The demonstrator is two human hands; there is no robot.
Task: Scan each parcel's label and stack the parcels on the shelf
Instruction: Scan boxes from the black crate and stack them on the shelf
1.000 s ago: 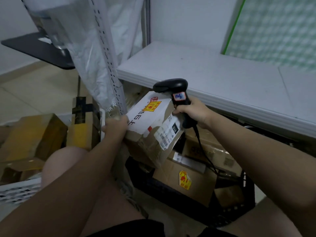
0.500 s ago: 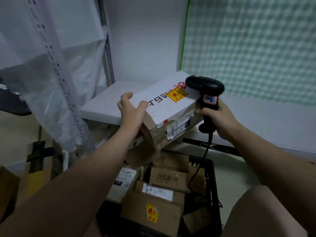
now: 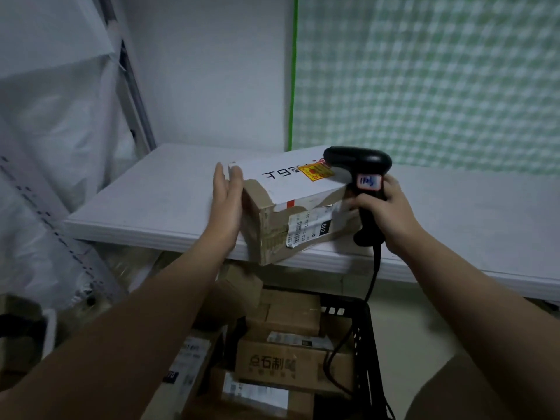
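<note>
A cardboard parcel (image 3: 291, 204) with a white top, a yellow-red sticker and a shipping label on its near side lies on the white shelf (image 3: 145, 207), its near corner jutting over the shelf's front edge. My left hand (image 3: 227, 201) presses flat against the parcel's left end with straight fingers. My right hand (image 3: 381, 213) grips the handle of a black barcode scanner (image 3: 360, 174), held upright at the parcel's right end, fingertips touching the box. The scanner's cable hangs down toward the crate.
Below the shelf, a black plastic crate (image 3: 368, 344) holds several more cardboard parcels (image 3: 291, 362). A perforated metal upright wrapped in white plastic sheet (image 3: 45, 183) stands at the left. A green-checked panel (image 3: 424, 80) backs the shelf on the right.
The parcel came up from over the crate and was set down on the shelf. My left hand shifted from gripping its corner to lying flat against its left end.
</note>
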